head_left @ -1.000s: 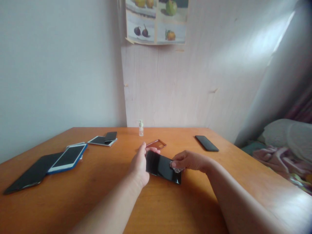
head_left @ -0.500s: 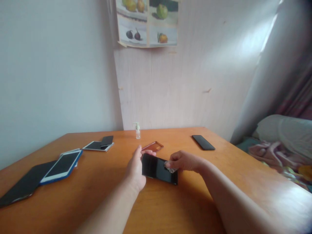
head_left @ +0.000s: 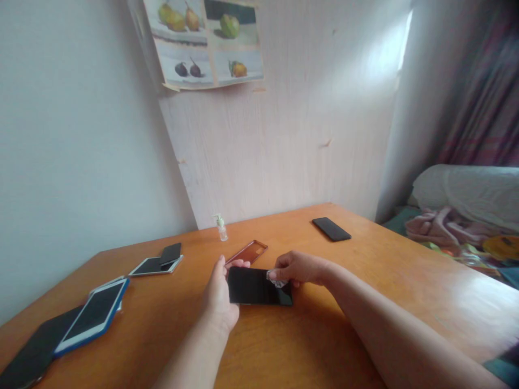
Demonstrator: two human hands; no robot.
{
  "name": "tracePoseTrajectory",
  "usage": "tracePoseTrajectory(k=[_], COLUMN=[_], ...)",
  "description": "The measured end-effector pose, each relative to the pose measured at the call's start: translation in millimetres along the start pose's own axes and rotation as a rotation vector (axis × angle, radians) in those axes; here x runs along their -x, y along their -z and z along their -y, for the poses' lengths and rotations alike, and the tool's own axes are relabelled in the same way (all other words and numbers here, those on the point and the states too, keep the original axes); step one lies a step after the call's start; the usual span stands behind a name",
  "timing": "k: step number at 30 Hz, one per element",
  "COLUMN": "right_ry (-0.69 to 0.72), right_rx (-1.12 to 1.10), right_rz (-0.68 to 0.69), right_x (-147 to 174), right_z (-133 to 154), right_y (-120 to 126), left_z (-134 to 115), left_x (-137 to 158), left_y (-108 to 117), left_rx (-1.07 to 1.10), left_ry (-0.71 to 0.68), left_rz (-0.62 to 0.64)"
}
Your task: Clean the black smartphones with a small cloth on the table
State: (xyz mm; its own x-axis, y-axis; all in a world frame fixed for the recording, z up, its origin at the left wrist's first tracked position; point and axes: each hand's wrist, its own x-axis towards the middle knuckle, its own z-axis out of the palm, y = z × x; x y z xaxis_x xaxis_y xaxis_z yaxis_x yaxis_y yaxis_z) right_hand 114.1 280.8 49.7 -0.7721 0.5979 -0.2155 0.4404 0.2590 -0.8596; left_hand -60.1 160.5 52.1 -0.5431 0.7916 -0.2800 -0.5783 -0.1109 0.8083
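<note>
A black smartphone (head_left: 253, 287) lies screen up in my left hand (head_left: 221, 294), whose thumb and fingers close around its left end. My right hand (head_left: 295, 267) pinches a crumpled whitish wipe (head_left: 278, 280) and presses it on the right part of the screen. Just behind the phone, a reddish-brown phone case (head_left: 255, 251) rests on the table, partly covered by my left fingers. Farther back stands a small clear pump bottle (head_left: 221, 229).
On the wooden table (head_left: 324, 346), a dark phone (head_left: 331, 229) lies back right. At left are a blue-edged tablet (head_left: 93, 316) over a black flat case (head_left: 40, 346), and a white tablet (head_left: 150, 266) with a dark phone (head_left: 171, 253) on it. Bedding (head_left: 462, 189) is at right.
The view has tilted and shifted right. The phone in my left hand has turned more level, and the wipe in my right hand sits slightly nearer the screen's far edge.
</note>
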Motion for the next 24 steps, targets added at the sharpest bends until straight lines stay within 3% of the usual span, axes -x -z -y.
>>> tracePoseTrajectory(k=[10,17,24], right_ry=[0.01,0.029,0.035], right_rx=[-0.145,-0.127,0.014], right_rz=[0.08,0.133,-0.04], right_x=[1,-1,-4], right_z=[-5,-10,-7], right_y=[5,8,3], left_z=[1,-1,-1], left_x=[-6,-3,-4], left_y=[5,3,2], left_rx=[-0.011,-0.005,-0.009], left_ry=[-0.008,0.017,0.01], left_rz=[0.0,0.006,-0.018])
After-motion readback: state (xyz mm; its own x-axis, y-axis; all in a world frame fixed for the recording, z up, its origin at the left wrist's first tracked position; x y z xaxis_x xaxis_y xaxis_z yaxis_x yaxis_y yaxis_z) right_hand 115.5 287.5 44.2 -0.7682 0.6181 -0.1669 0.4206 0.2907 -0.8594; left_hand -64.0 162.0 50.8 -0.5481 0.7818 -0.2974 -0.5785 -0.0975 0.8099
